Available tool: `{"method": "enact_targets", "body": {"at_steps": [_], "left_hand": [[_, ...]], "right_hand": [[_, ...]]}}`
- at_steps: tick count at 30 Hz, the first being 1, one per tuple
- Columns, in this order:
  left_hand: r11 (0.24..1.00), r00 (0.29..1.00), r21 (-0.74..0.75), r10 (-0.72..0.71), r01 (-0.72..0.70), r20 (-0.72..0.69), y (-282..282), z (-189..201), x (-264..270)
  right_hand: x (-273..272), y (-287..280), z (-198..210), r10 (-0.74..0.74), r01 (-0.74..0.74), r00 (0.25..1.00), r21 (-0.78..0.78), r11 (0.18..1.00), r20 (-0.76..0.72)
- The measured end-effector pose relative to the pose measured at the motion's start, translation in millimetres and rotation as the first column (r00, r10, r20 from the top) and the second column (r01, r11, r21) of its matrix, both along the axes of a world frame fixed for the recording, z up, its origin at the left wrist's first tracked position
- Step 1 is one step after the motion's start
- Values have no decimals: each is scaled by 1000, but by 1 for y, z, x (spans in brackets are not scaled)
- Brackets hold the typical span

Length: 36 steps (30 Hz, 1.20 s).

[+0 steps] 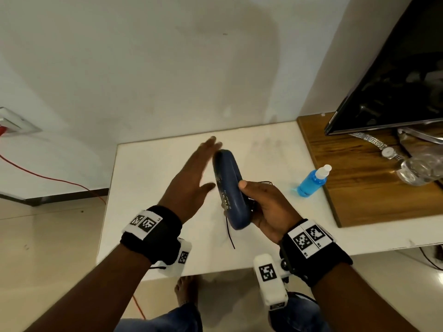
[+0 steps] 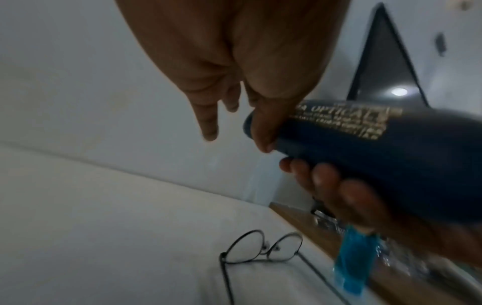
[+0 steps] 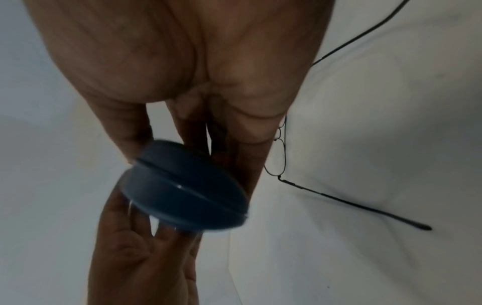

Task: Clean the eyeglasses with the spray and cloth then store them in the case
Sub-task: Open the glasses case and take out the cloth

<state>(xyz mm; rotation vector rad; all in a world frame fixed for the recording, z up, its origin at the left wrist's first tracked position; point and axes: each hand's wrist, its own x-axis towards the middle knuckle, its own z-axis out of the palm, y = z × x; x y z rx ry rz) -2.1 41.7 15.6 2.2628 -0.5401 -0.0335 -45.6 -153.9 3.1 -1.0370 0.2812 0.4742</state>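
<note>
- Evidently, right hand (image 1: pixel 263 207) is gripping the shut case (image 1: pixel 227 188) on edge, probably for opening.
- Left hand (image 1: pixel 191 180) is hovering beside it, fingers spread.
- Glasses (image 2: pixel 263 249) are lying on the worktop (image 1: pixel 148 188) below, near spray (image 1: pixel 311 180).

It looked like a room in a home. A flat black TV (image 1: pixel 393 75) stood on a brown wooden stand (image 1: pixel 354 188) by a plain white wall (image 1: pixel 167 68). A wristwatch (image 1: pixel 386 150) lay under the TV. A white table (image 1: pixel 148 188) sat beside it, a wall switch (image 1: pixel 12 123) was nearby, and the floor was shiny tile (image 1: pixel 48 236)
</note>
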Motion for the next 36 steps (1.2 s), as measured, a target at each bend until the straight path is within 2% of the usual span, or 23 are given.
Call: {"method": "enact_targets", "body": {"at_steps": [1, 3, 5, 6, 8, 10, 13, 17, 19, 21, 22, 24, 26, 28, 31, 33, 36], "left_hand": [[988, 988, -97, 108, -119, -114, -1, -2, 0], [898, 894, -263, 242, -354, -378, -5, -4, 0], [817, 766, -328, 200, -475, -611, -12, -1, -2], [824, 739, -329, 150, -460, -657, -17, 0, -3], [876, 741, -324, 55, -358, -669, -25, 3, -7], [892, 737, -324, 17, -317, -675, -31, 2, -11], [889, 745, -346, -8, -300, -667, -30, -2, -11], [856, 753, -453, -123, -249, -646, -19, -4, -13], [833, 760, -493, -144, -253, -633, -20, -2, -15], [824, 787, -485, -81, -292, -611, -24, -2, -14], [816, 788, -478, -46, -325, -614, -27, -1, -13], [789, 765, -489, -38, -372, -643, -33, -1, -13], [774, 737, -506, -77, -381, -672, -38, 0, -15], [766, 718, -500, -74, -404, -693, -45, 0, -19], [707, 703, -509, -23, -491, -711, -51, -4, -22], [661, 683, -519, -15, -541, -731, -50, -7, -23], [680, 676, -515, -37, -523, -736, -47, -12, -26]], "right_hand": [[1, -1, -1, -15, 16, 1000, -40, 999, 23], [2, -2, -6, -26, 32, 998, -110, 993, 55], [3, -2, -9, -26, 39, 996, -161, 986, 83], [3, -1, -9, -22, 38, 995, -174, 984, 95], [3, 0, -8, -17, 36, 993, -163, 986, 115], [2, 1, -8, -22, 41, 993, -154, 987, 119], [3, -1, -10, -7, 45, 986, -222, 974, 167], [7, -10, -11, 133, 18, 945, -457, 889, 297], [8, -12, -9, 132, 25, 942, -454, 891, 310], [9, -12, -8, 58, 85, 953, -450, 889, 296], [9, -11, -6, 17, 136, 954, -482, 866, 300], [7, -10, -6, -3, 236, 934, -610, 757, 357], [5, -8, -5, 63, 296, 901, -713, 636, 429], [4, -5, -6, 157, 320, 864, -764, 561, 478], [4, -2, -9, 307, 316, 802, -800, 510, 512], [3, 0, -8, 354, 316, 775, -807, 499, 523], [2, -3, -4, 332, 339, 767, -787, 515, 548]]}}
